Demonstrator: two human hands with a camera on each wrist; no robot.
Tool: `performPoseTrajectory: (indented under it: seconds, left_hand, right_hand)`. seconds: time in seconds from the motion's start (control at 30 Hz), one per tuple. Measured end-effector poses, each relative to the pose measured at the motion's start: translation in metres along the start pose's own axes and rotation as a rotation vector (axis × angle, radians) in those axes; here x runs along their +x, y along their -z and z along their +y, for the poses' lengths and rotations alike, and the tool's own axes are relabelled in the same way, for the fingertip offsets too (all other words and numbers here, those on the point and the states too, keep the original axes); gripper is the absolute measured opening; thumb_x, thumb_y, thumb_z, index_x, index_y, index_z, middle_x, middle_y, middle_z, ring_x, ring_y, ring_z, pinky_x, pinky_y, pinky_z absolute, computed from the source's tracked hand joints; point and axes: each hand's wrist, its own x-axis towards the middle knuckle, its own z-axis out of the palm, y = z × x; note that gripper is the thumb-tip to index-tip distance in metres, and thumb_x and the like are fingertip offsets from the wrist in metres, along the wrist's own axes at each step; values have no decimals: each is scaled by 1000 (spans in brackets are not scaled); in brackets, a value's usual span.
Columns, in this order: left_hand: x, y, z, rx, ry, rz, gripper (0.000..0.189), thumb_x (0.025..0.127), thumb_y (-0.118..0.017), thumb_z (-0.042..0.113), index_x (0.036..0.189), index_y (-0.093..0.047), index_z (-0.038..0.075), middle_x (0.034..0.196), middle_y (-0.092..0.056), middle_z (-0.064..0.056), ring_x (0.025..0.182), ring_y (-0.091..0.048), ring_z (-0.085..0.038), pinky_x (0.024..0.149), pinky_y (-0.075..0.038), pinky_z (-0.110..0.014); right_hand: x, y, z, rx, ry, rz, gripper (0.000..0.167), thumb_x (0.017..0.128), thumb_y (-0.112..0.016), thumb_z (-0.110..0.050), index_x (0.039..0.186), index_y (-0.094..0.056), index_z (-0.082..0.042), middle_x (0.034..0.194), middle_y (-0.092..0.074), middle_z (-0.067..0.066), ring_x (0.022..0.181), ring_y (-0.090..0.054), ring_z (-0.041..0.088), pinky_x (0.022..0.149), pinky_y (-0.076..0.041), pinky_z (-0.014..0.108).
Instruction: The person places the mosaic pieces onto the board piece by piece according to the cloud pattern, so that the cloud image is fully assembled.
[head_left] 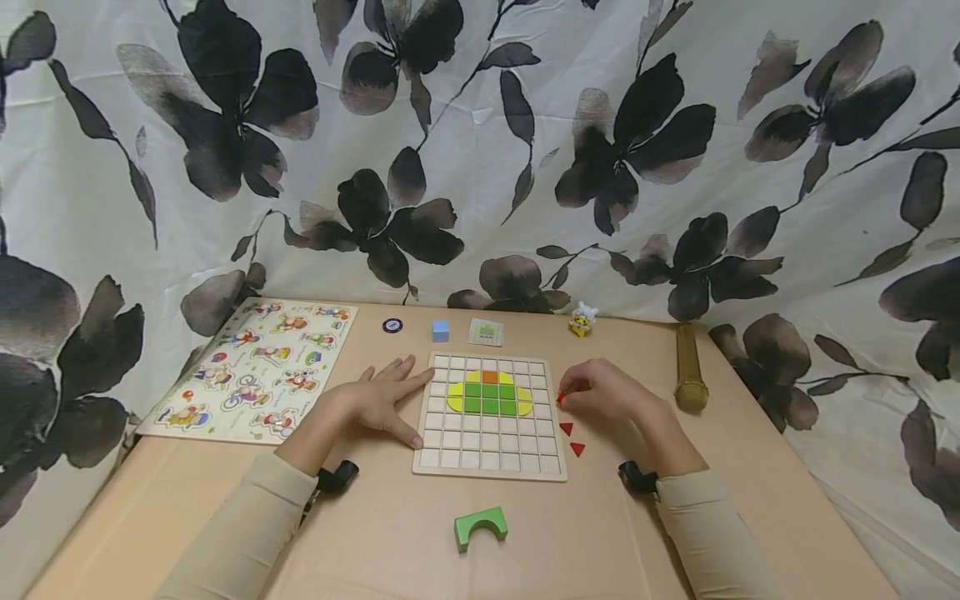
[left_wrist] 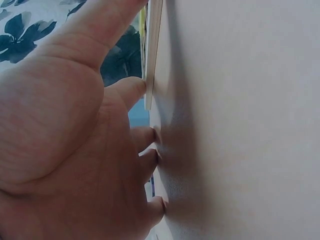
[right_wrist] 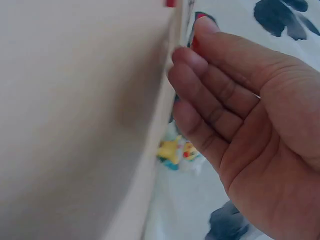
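My left hand (head_left: pixel 375 402) lies spread at the left edge of a square wooden grid board (head_left: pixel 487 477), thumb and index fingertip at its rim. In the left wrist view the other fingertips (left_wrist: pixel 158 206) rest on the table. On the board, green squares (head_left: pixel 489 407), yellow pieces (head_left: pixel 455 400) with rounded corners and an orange square (head_left: pixel 490 377) form a domed shape. Beside the right rim, my right hand (head_left: pixel 611 396) pinches a small red piece (head_left: pixel 560 398), mostly covered by the fingers. Two red triangles (head_left: pixel 566 428) lie on the table just below that hand.
A green arch block (head_left: pixel 480 525) stands in front of the board. Behind it are a dark round disc (head_left: pixel 392 326), a blue cube (head_left: pixel 440 331), a small picture card (head_left: pixel 486 332) and a toy figure (head_left: pixel 582 319). An illustrated board (head_left: pixel 255 375) lies left, a brown cylinder (head_left: pixel 689 367) right.
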Motion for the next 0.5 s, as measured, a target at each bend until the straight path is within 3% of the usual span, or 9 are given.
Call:
performPoseTrajectory:
  seconds: [0.2,0.5]
  left_hand:
    - [0,0,-1,5,-4,-1,122,73,-83,68,168,-20,26,175,-1,-20,162,1,-43,126,0,-71]
    - [0,0,-1,-1,-2,-5,122,73,-83,69,168,-19,26,175,-1,-19,162,1,-42,126,0,-71]
  right_hand:
    - [9,-2,-40,73,63,-1,11,91,-81,-19,102,-78,-18,89,-76,-6,84,-65,15,77,-56,30]
    - [43,-30,-94,25,279,-141,10,89,-84,-18,96,-77,-15,77,-70,-8,69,-59,7,63,-50,22]
